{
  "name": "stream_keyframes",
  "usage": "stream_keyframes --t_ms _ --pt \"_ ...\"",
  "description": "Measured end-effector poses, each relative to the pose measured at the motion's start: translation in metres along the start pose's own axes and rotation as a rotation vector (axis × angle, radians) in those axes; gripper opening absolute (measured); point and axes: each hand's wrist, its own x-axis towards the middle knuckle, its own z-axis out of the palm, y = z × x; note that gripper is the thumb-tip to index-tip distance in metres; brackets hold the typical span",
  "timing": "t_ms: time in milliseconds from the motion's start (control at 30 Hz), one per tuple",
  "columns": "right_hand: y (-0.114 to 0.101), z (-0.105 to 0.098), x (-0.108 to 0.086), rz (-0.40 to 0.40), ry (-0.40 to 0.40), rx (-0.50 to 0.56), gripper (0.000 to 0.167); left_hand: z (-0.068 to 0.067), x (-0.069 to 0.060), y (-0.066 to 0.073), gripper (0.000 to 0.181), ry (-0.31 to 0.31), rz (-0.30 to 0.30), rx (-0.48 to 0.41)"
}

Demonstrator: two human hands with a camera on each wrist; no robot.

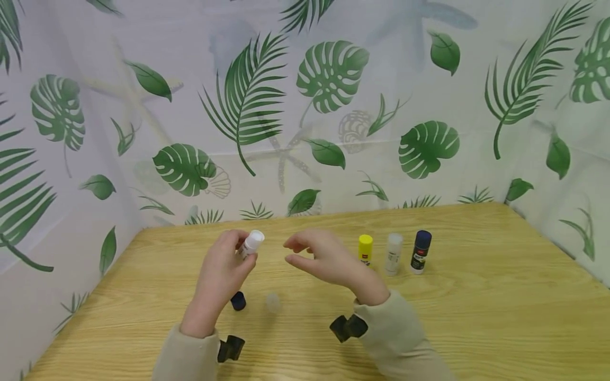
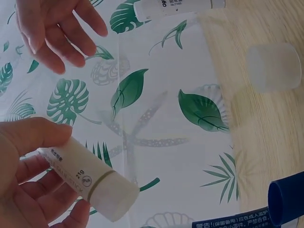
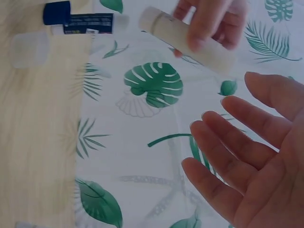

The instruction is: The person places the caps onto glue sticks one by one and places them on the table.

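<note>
My left hand [image 1: 216, 272] grips a white glue stick [image 1: 252, 242] between thumb and fingers, lifted above the table and tilted. Its printed side, marked 21g, and a smooth white end show in the left wrist view, where the glue stick [image 2: 80, 173] points away from the palm. My right hand [image 1: 324, 259] is held in the air to the right, fingers spread and slightly bent, with nothing in it. A gap separates it from the glue stick. In the right wrist view the right hand [image 3: 251, 147] has its palm showing. A navy cap [image 1: 238, 300] and a translucent cap [image 1: 273, 302] lie on the table near the left forearm.
Right of my right hand stand a yellow-capped glue stick [image 1: 365, 248], a translucent-capped one [image 1: 393, 255] and a navy-capped one [image 1: 421, 252]. A navy-labelled tube [image 3: 90, 23] appears behind the navy cap. A leaf-patterned cloth [image 1: 286, 106] hangs behind the wooden table [image 1: 476, 307].
</note>
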Motion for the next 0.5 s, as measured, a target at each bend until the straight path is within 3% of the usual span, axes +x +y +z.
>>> stream_keyframes --t_ms 300,500 --pt "0.009 0.028 0.007 0.017 -0.095 -0.011 0.022 0.0 -0.002 0.003 0.021 0.05 0.116 -0.044" --pt "0.016 0.051 0.009 0.063 -0.165 -0.045 0.027 0.001 -0.003 0.004 0.022 0.035 0.134 -0.027"
